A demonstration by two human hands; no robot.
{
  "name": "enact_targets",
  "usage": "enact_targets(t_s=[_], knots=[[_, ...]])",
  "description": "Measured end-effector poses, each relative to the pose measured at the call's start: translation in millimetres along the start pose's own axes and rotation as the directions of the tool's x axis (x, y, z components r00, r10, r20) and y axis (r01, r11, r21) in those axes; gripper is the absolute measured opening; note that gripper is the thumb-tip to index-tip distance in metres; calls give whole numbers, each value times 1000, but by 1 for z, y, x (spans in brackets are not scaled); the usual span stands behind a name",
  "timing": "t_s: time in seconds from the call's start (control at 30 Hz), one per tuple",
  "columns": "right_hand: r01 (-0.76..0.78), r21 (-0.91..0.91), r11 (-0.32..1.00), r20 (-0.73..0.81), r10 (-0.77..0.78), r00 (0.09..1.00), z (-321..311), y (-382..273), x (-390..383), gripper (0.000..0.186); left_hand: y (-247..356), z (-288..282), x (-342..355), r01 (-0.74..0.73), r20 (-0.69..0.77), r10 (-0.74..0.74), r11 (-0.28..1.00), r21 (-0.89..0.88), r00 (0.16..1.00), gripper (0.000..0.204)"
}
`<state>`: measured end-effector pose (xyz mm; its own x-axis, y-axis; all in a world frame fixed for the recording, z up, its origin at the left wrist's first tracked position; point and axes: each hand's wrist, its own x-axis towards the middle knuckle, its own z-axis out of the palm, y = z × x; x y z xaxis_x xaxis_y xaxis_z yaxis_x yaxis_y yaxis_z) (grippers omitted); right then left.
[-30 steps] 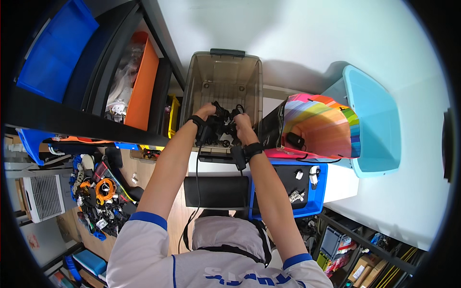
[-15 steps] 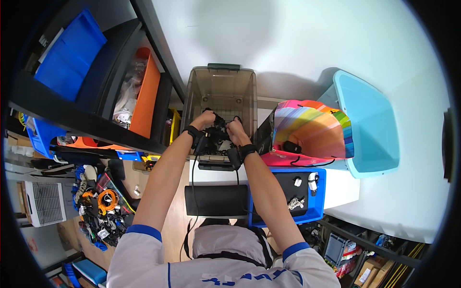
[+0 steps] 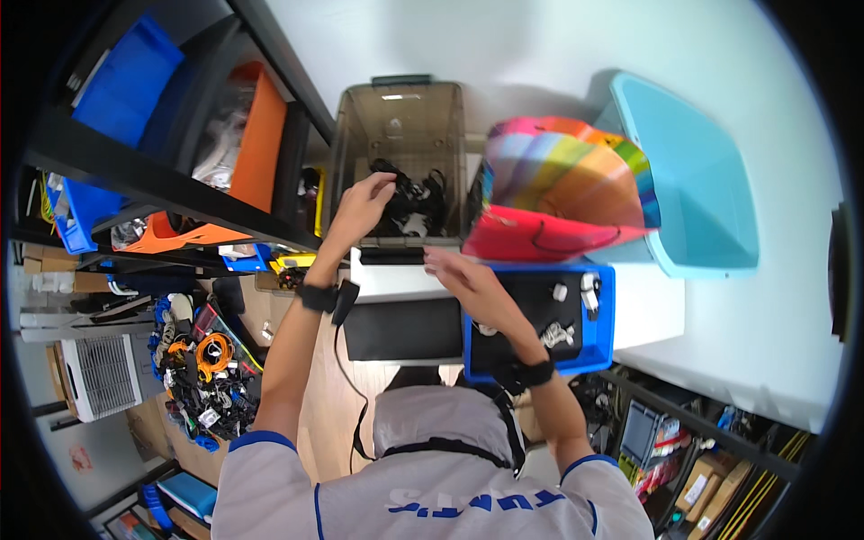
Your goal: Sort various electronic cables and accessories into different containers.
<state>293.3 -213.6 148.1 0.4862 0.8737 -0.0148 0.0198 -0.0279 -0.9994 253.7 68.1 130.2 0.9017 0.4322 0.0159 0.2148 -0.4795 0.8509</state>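
Note:
A translucent brown storage box [image 3: 360, 117] stands in front of me with a tangle of black cables and adapters [image 3: 416, 200] at its bottom. My left hand [image 3: 362, 209] is over its left near side, fingers loosely stretched toward the tangle and nothing visible in them. Just this side of the box, my right hand [image 3: 472, 286] is raised with fingers extended, holding nothing I can see. It is above the left edge of a blue tray [image 3: 605, 310] with small white chargers [image 3: 560, 292] and a white coiled cable [image 3: 556, 336]. Both wrists wear black bands with small modules.
Right of the box stands a striped, rainbow-coloured bag [image 3: 553, 236], with a light blue bin [image 3: 702, 193] beyond it. A black mat [image 3: 405, 329] lies on the white table [image 3: 650, 306]. Shelves with an orange bin [image 3: 256, 148] rise at left; a cable heap [image 3: 211, 382] lies below.
Both hands have come up out of the tangle in the box. The right hand has drawn back toward me past the near rim; the left has lifted toward the left side. The view has shifted.

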Motion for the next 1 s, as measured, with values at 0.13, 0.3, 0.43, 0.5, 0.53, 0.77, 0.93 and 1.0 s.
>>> enact_targets(t_s=[0.13,0.3,0.43,0.5,0.53,0.77,0.93,1.0], knots=[[-232,-204,951,-185,195,963,-62,-4,-116,33,76,38,-102,25,-85,-34,994,-107,996,27],[-525,-296,798,-469,358,808,-153,73,-244,34,91,142,-177,-51,148,51,999,-3,988,25],[-600,-358,715,-577,335,745,-194,117,-304,41,85,227,-195,-23,370,21,1000,1,929,23],[-612,-384,691,-581,335,742,-203,138,-314,45,77,274,-203,-43,415,29,999,25,909,21],[-618,-417,667,-579,329,746,-205,151,-315,50,68,296,-210,-48,428,41,999,6,903,21],[-621,-225,751,-530,441,725,-222,248,-326,73,30,416,-233,-23,494,-129,957,290,860,38],[-593,-441,673,-571,299,764,-209,281,-315,74,24,434,-233,123,483,-284,933,337,828,39],[-590,-443,676,-593,272,758,-209,288,-315,74,21,438,-236,133,481,-306,923,360,822,40]])
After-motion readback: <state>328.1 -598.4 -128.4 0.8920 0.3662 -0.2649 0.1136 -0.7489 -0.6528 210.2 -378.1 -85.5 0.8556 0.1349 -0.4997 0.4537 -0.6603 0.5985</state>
